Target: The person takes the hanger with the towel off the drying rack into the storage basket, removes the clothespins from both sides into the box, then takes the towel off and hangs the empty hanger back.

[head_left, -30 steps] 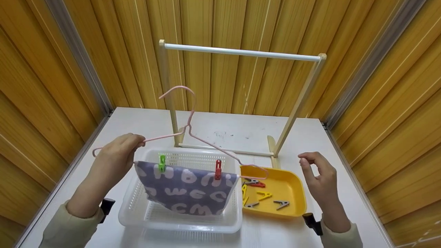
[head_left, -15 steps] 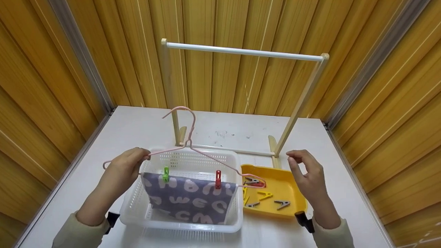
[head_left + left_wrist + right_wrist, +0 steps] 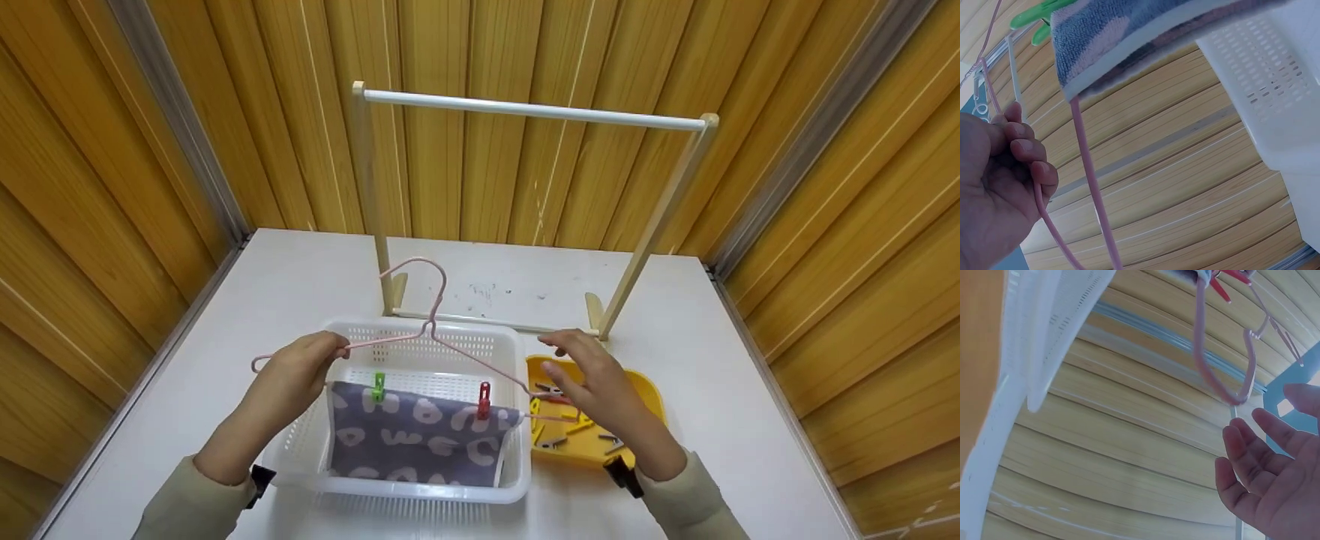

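A pink clothes hanger point(image 3: 480, 363) is held over the white basket by my left hand point(image 3: 289, 382), whose fingers curl round its left shoulder in the left wrist view. Over its lower bar hangs a purple towel point(image 3: 420, 442) with pale letter shapes. A green clothespin point(image 3: 379, 388) clips the towel near its left end and a red clothespin point(image 3: 484, 401) near its right. My right hand point(image 3: 600, 386) hovers by the hanger's right end, fingers apart and holding nothing; the right wrist view shows a gap between them and the pink loop point(image 3: 1224, 382).
The white perforated basket point(image 3: 517, 480) stands under the towel. Beside it, a yellow tray point(image 3: 652, 394) holds several clothespins, partly hidden by my right hand. Behind them rises a wooden drying rack point(image 3: 641, 255) with a white top rail point(image 3: 532, 110). Wood-look panels enclose the white table point(image 3: 300, 270).
The hanger with the towel has come down and shifted slightly right along with my left hand. My right hand has moved left, from beside the tray to over it, close to the hanger's end.
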